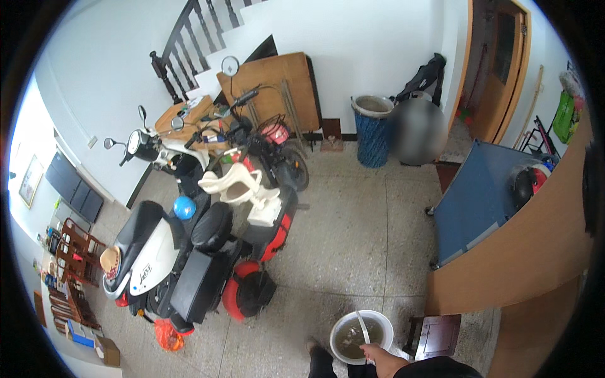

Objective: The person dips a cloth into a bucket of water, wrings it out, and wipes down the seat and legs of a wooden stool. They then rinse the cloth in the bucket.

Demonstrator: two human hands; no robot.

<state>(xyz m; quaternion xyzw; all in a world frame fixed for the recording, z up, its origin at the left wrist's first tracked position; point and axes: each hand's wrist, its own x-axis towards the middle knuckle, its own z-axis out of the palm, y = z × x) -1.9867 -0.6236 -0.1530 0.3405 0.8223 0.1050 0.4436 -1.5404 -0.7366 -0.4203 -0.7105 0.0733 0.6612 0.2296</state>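
Note:
My right hand point(372, 353) is closed around a pale, flat handle point(363, 327) that reaches across the mouth of a white plastic bucket point(389, 340). Murky, greyish-brown water point(349, 344) fills much of the bucket, with light glinting on its surface. I cannot tell whether the bucket stands on the floor or hangs from the handle. My dark-trousered leg point(322, 363) is just left of the bucket. My left hand is out of view.
A small wooden stool point(438, 336) stands right of the bucket, below a brown board point(496, 264) and a blue wheeled panel point(472, 203). Several two-wheelers, including a white scooter point(153, 257), fill the left. A blue bin point(372, 137) stands by the back wall near a doorway point(491, 71).

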